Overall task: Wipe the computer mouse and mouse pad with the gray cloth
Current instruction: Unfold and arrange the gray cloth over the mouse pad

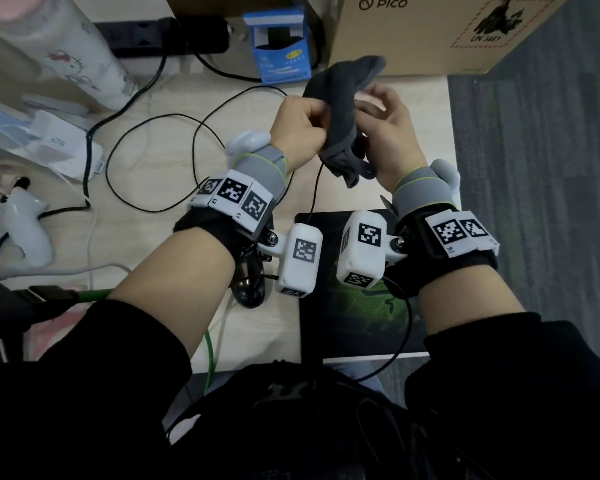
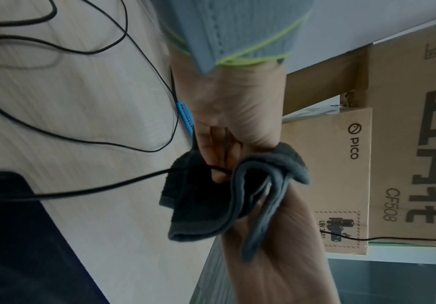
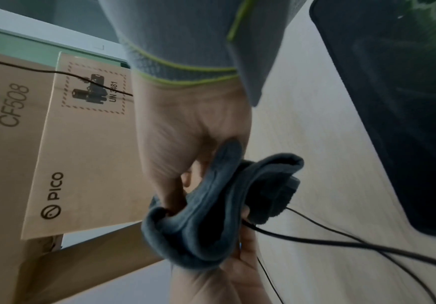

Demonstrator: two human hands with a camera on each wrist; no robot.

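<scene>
Both my wrists hover mid-frame over the black-and-green mouse pad (image 1: 354, 317), my left hand (image 1: 300, 129) and right hand (image 1: 388, 133) clenched around the gray terry cloth (image 1: 340, 109), probably wrapping the corded mouse, above the bench (image 1: 160, 188).

black sleeves (image 1: 520, 386) | grey wrist braces (image 1: 267, 166), lime-green trim | black straps | white marker blocks (image 1: 300, 261), black square codes

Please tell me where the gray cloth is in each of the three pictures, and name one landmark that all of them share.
Head: gray cloth upper centre, held up between both hands.
Left wrist: centre, bunched below the left hand.
Right wrist: lower centre, under the right hand.
Shared landmark: the cardboard box printed PICO, behind the hands in every view.
</scene>
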